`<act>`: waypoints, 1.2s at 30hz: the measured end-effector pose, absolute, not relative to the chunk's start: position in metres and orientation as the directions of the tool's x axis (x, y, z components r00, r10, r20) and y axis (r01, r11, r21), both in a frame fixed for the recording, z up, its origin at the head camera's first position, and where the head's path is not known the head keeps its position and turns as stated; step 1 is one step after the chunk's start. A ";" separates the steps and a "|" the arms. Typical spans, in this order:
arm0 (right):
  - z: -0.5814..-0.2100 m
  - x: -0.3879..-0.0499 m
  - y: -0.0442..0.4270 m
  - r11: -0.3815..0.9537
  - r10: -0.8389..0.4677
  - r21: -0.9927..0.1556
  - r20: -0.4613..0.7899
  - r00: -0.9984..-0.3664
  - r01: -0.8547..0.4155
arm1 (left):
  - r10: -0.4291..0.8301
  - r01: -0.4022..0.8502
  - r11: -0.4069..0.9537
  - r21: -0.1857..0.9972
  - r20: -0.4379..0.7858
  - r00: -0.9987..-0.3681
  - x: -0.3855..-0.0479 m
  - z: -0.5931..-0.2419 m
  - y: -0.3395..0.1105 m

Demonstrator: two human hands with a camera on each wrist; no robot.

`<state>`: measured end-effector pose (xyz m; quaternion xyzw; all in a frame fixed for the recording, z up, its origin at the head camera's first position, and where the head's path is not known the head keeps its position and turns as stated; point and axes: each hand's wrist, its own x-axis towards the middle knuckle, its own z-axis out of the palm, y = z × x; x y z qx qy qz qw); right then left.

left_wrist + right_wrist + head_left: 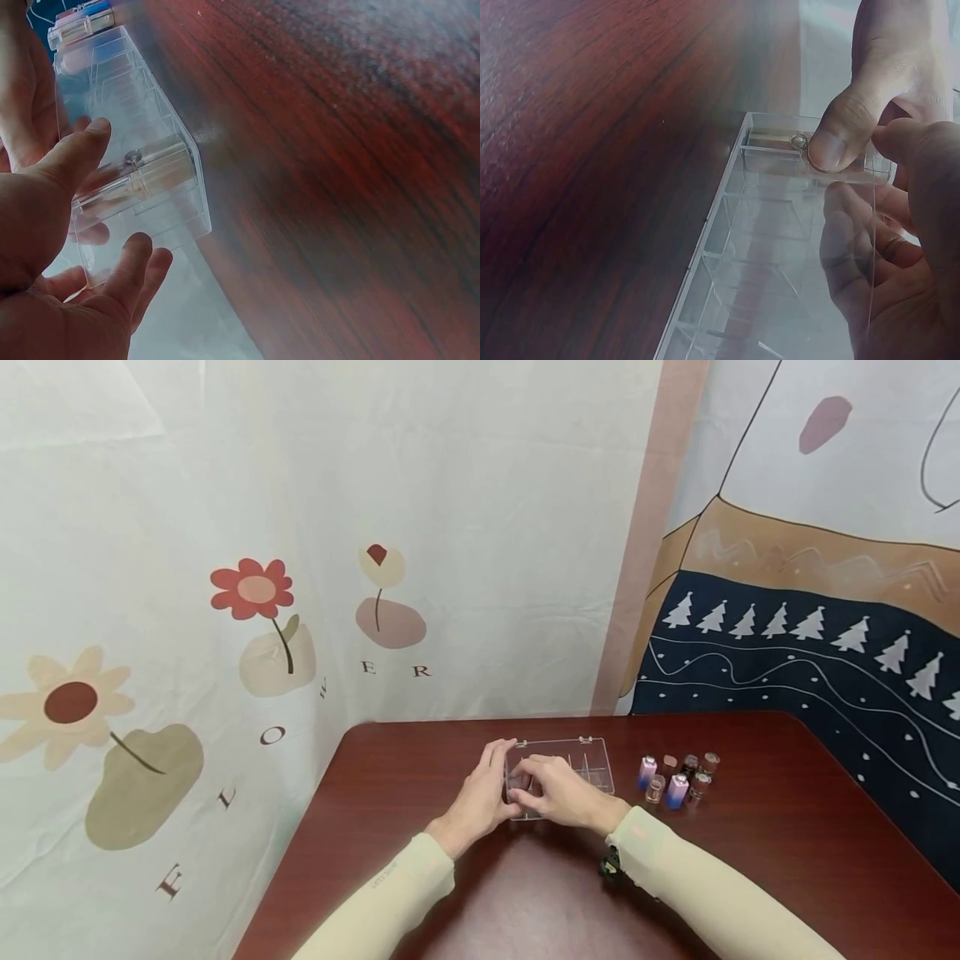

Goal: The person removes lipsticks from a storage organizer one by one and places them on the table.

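Note:
A clear plastic compartment box (597, 777) lies on the table, its hinges along the far edge. At its left end my left hand (480, 785) grips the box, thumb at the near side and fingers along the left side. My right hand (562, 789) reaches over the box with curled thumb and fingers at the left-end compartment. There a small clear bottle (166, 166) stands inside the walls, also visible in the right wrist view as a pale bottle (772, 161). The right fingers (847, 232) pinch near its upper end, partly hidden by the left thumb.
Right of the box stand several small bottles, among them a pink-and-blue one (677, 792), another pink-and-blue one (648, 772) and a clear one (655, 790). The dark red wooden table (405, 760) meets a printed curtain (487, 527) behind.

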<state>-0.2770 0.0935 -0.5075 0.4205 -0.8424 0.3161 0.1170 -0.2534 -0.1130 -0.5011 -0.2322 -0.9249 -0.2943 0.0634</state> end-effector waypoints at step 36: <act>-0.507 -0.269 0.098 0.440 -0.618 -0.407 0.510 -0.599 -0.801 | 0.380 0.459 0.701 0.546 0.259 -0.888 -0.253 -0.502 -0.112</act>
